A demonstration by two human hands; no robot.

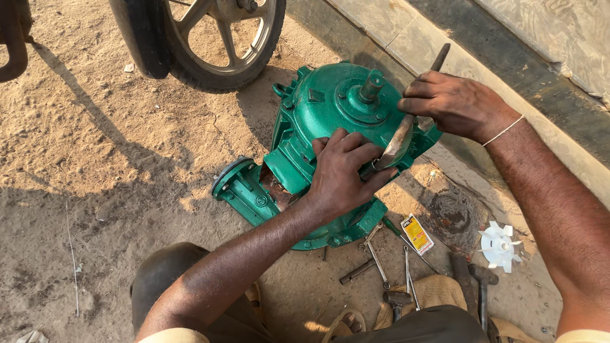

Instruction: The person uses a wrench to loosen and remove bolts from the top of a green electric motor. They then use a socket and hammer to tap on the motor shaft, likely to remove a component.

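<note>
Lying nearest, at about six o'clock on the sandy ground (95,146), are a few slim spanners (379,262) and a hammer (481,282) (its head rests just beside a scrap of cloth), with a small yellow packet (417,234) and a white plastic fan (499,245) a little further out toward four o'clock. Above these, the left hand (343,174) presses flat against the side of the green pump motor (318,108), fingers bent and spread over the casing, fingertips touching the lower end of a flat metal tool (399,140); whether they actually pinch it cannot be told. The motor stands in the middle of the view, its steel shaft (370,86) pointing up, and its flanged pipe outlet (232,178) juts toward nine o'clock. At two o'clock the right hand (448,101) is curled tight around the upper part of the same tool, whose tip sticks out beyond the knuckles. Further off, at eleven o'clock, stands a motorcycle wheel (210,38), and a concrete kerb (445,44) runs across one o'clock.
</note>
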